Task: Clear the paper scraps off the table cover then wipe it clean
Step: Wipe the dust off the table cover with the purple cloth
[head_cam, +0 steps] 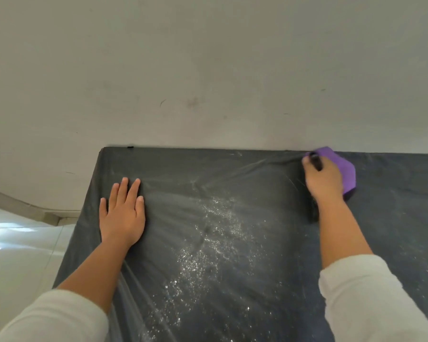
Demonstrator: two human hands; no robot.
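A dark grey table cover point(245, 183) spreads over the table, wrinkled between my hands. Fine white paper crumbs point(208, 248) lie scattered down its middle towards the near edge. My left hand point(122, 213) rests flat on the cover near its left side, fingers straight and pointing to the wall. My right hand point(323, 178) grips a purple cloth point(342, 166) at the far edge of the cover, next to the wall. The cloth sticks out past the fingers on the right. The cover is pulled into folds running from that hand.
A pale grey wall point(208, 70) stands directly behind the table's far edge. To the left of the table lies a light tiled floor point(17, 255) with a bright reflection. The cover's left edge point(84, 218) hangs down there.
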